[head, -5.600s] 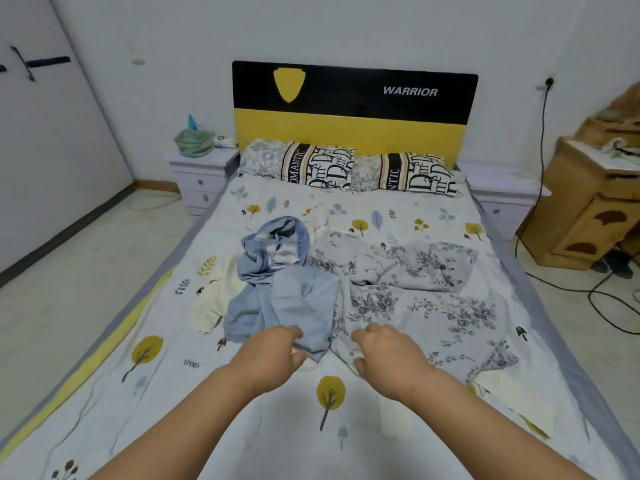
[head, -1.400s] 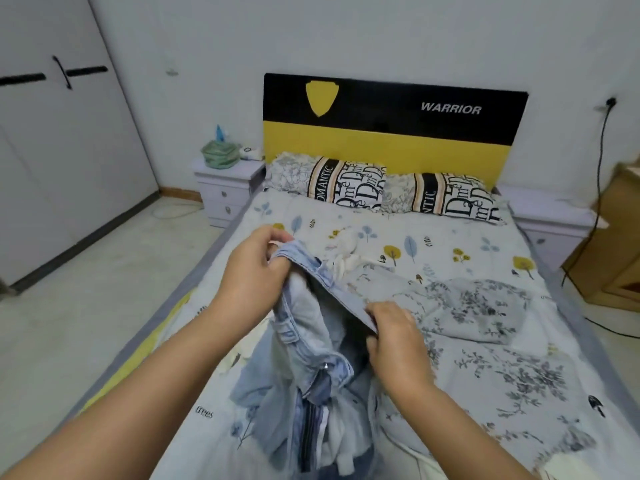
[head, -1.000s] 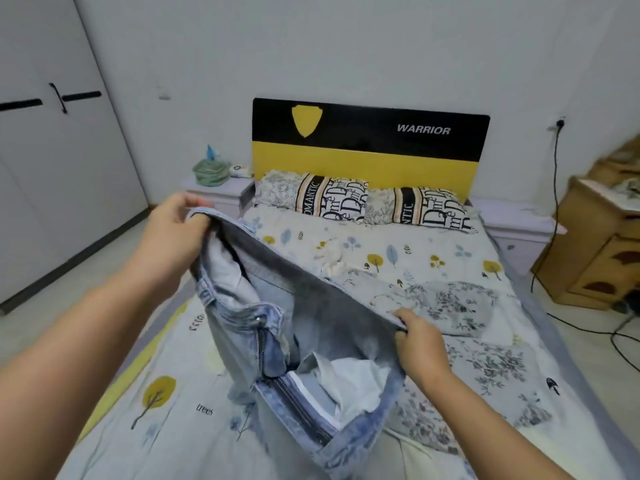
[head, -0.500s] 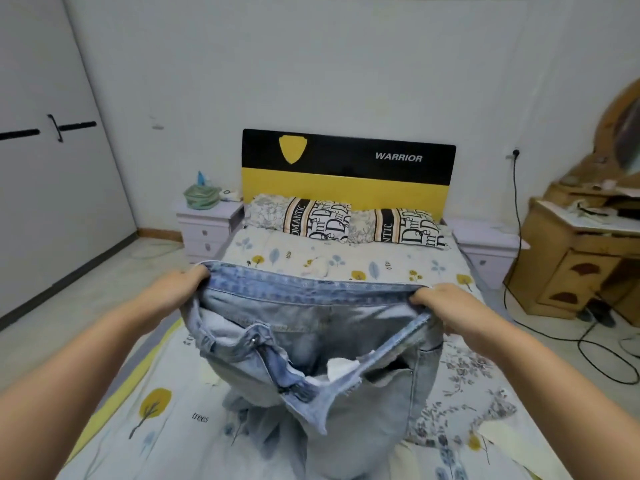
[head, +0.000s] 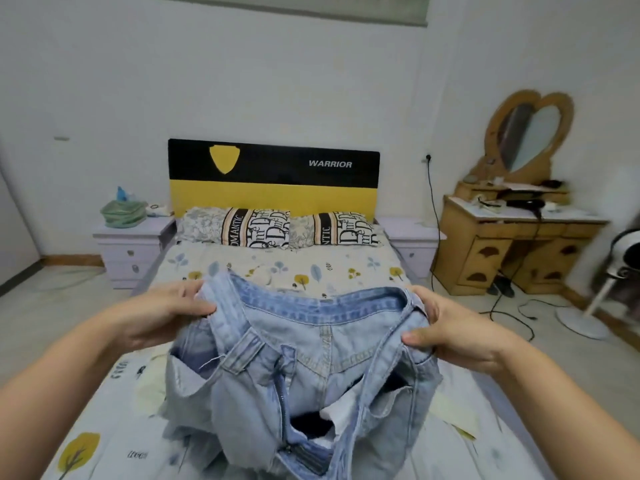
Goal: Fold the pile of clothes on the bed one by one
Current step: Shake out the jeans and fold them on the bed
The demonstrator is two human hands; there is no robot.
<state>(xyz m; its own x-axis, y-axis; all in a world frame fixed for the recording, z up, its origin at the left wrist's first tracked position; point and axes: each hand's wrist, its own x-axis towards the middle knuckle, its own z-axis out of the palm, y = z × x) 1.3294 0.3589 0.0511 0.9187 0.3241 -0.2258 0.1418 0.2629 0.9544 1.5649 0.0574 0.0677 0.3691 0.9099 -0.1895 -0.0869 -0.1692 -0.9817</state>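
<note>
From the head view, the light-blue jeans [head: 311,368] hang over the foot end of the bed [head: 346,271], zip open, with the left hand [head: 162,318] and the right hand [head: 446,329] each pinching a waistband corner, fingers curled tight on the denim, well short of the pillows [head: 277,228].

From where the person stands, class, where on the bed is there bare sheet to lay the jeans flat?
The widest bare sheet lies between the pillows and the raised jeans. A narrower strip runs by the bed's left edge, near the yellow tree print. Under the jeans, held by the left hand and right hand, the bed is hidden.
</note>
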